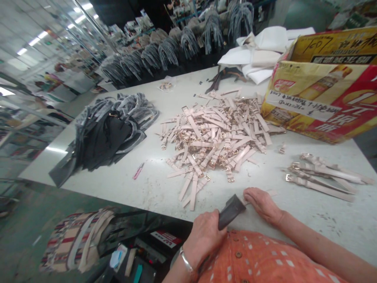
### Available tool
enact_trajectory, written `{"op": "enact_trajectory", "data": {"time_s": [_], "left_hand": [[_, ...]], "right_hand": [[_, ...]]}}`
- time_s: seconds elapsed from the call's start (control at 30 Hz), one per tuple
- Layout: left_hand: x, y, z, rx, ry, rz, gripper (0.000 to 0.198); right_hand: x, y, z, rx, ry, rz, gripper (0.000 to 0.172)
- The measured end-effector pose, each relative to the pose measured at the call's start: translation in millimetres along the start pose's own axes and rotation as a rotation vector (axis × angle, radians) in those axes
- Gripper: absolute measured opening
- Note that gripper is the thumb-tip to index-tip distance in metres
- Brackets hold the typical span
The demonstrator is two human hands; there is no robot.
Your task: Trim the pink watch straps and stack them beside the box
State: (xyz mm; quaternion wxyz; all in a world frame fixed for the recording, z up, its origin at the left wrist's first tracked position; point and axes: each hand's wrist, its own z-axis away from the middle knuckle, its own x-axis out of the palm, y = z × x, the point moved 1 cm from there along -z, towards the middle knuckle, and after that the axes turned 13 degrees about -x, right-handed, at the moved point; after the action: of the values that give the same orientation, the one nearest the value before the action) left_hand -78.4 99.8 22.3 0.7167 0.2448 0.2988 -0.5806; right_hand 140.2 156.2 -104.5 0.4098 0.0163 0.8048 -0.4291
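My left hand, with a silver bangle at the wrist, is closed around a dark grey flat-ended piece whose exact kind I cannot make out. Its far end points toward my right hand, which rests low over the table's front edge with the fingers pinched together. A pale strip shows just past those fingers; most of what they grip is hidden. Beyond both hands lies a big heap of pale pink buckle straps with gold buckles. A few more buckle straps lie apart at the right.
A yellow and red cardboard box stands at the right back, beside white sheets. Black pieces with wrapped handles are piled on the left. A pink-handled small tool lies between. Below the edge sits a striped fabric bundle.
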Motion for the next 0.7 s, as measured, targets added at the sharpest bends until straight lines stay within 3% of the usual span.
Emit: {"op": "enact_trajectory", "data": {"time_s": [0.3, 0.53, 0.7], "left_hand": [[3.9, -9, 3, 0.008, 0.022, 0.017, 0.030], [12.0, -5, -5, 0.016, 0.062, 0.034, 0.032], [9.1, -17, -2, -0.032, 0.078, 0.021, 0.029]], "right_hand": [[-7, -1, 4, -0.004, 0.039, -0.105, 0.029], [0, 4, 6, -0.041, 0.054, -0.140, 0.050], [-1, 5, 5, -0.057, 0.083, -0.126, 0.052]]}}
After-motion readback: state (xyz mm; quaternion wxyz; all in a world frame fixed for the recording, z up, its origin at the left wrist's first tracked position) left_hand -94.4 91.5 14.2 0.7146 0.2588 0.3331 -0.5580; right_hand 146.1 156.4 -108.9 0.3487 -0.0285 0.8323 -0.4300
